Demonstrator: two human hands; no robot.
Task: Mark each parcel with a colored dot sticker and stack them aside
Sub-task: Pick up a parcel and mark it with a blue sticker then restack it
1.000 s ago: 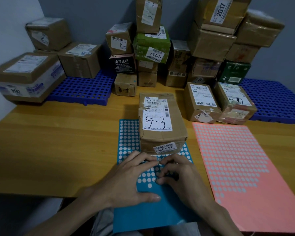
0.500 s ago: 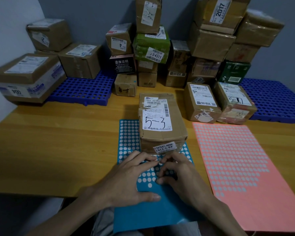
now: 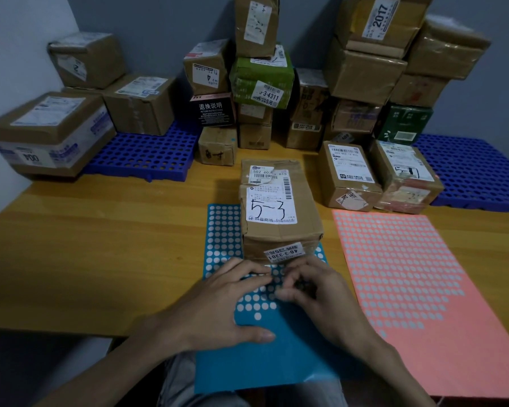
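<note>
Fingers (image 3: 249, 271) on blue sheet (image 3: 276, 362), wooden table (image 3: 100, 259), grey wall (image 3: 159, 30).

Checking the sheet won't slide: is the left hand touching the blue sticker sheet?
Touching. The head view shows the left hand flat on the blue sticker sheet, thumb and fingers on it.

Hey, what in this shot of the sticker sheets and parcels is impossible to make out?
Head view, right hand: whether it pinches a sticker; its curled fingers cover the tips.
Head view, blue sticker sheet: its far middle lies under the parcel.
Head view, pink sheet: near right corner cut off by the frame edge.
</note>
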